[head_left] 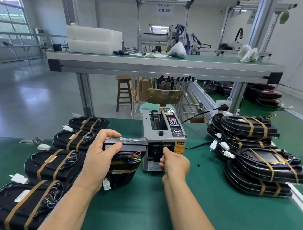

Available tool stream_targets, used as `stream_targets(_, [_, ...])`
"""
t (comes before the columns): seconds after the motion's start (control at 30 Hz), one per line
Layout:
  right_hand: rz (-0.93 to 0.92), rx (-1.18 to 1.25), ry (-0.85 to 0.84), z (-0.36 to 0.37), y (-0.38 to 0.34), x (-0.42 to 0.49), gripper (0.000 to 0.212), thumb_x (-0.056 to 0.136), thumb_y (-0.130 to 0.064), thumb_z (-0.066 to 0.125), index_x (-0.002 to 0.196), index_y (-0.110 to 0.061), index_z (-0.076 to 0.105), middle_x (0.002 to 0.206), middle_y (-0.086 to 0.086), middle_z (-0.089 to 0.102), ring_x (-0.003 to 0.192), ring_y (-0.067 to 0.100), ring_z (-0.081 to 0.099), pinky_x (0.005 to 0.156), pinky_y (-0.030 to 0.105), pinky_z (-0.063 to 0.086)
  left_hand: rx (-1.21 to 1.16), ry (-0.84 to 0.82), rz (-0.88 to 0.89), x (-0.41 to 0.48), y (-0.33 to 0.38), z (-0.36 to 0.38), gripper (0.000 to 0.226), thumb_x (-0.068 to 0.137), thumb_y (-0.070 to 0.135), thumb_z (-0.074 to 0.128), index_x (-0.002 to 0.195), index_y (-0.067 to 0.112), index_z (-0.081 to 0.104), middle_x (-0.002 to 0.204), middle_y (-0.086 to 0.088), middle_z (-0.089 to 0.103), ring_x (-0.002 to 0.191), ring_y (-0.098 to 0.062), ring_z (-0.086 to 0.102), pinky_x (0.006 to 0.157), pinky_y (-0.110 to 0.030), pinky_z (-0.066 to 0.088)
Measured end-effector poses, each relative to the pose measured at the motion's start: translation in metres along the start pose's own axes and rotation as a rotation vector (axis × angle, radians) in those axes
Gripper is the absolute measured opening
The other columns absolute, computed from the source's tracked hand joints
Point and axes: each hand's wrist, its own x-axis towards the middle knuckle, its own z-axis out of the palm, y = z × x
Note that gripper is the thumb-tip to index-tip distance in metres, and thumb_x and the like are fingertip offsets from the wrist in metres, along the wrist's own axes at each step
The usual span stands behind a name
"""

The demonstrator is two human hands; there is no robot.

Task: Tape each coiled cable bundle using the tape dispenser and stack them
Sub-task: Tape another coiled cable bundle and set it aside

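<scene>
- The left hand [100,150] grips a black cable bundle [126,160] by its upper end, thumb on the near face and fingers curled over the top edge.
- The bundle stands tilted on edge on the green bench mat [175,208], touching the left side of the tape dispenser [163,134]. Its coloured wires face the camera, one tan tape band crosses its lower part, and a white connector [106,184] hangs below.
- The right hand [175,162] is at the dispenser's front outlet slot, thumb tip at the opening and fingers curled beneath. Whether it pinches a strip of tape cannot be told.
- Four taped bundles lie flat in a diagonal row [55,163] on the left of the mat, each with two tan bands.
- A pile of taped bundles [253,155] sits to the right of the dispenser, several layers deep.
- A black power cord [197,146] runs from the dispenser toward that pile.
</scene>
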Motion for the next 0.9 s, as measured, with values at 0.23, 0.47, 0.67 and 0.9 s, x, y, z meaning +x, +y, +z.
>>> stream_targets(0.23, [-0.065,-0.114,0.075,0.01,0.001,0.001,0.011,0.077,-0.013,0.067,0.066,-0.016,0.068,0.064,0.004,0.071,0.061,0.022,0.064,0.059,0.034,0.055,-0.051,0.033,-0.001,-0.003,0.003,0.006,0.028,0.089,-0.001,0.062,0.092,0.026,0.065,0.102,-0.01,0.065,0.094,-0.031,0.066,0.081,-0.044,0.056])
stream_targets(0.47, [-0.086,0.051,0.029,0.0,-0.008,-0.018,0.01,0.082,-0.009,0.068,0.071,-0.009,0.067,0.055,-0.003,0.057,0.051,0.013,0.048,0.049,0.022,0.042,-0.118,0.057,0.012,-0.003,0.003,0.009,0.025,0.088,-0.006,0.061,0.094,0.018,0.064,0.078,0.014,0.065,0.073,-0.003,0.063,0.064,-0.016,0.052])
stream_targets(0.67, [-0.274,0.145,-0.285,0.009,-0.032,-0.079,0.019,0.083,-0.014,0.074,0.065,-0.017,0.074,0.113,-0.006,0.066,0.099,0.011,0.062,0.092,0.039,0.053,-0.046,0.06,0.029,-0.003,0.001,0.017,0.031,0.088,-0.002,0.062,0.09,0.029,0.064,0.091,0.009,0.064,0.088,-0.013,0.061,0.074,-0.024,0.052])
stream_targets(0.9, [-0.337,0.019,-0.249,0.032,-0.002,-0.095,0.015,0.083,-0.018,0.075,0.069,-0.014,0.076,0.133,-0.022,0.044,0.135,0.015,0.043,0.107,0.047,0.044,-0.039,0.116,-0.001,-0.004,0.003,0.021,0.02,0.073,0.019,0.059,0.087,0.033,0.062,0.086,0.011,0.064,0.081,-0.012,0.061,0.068,-0.027,0.05])
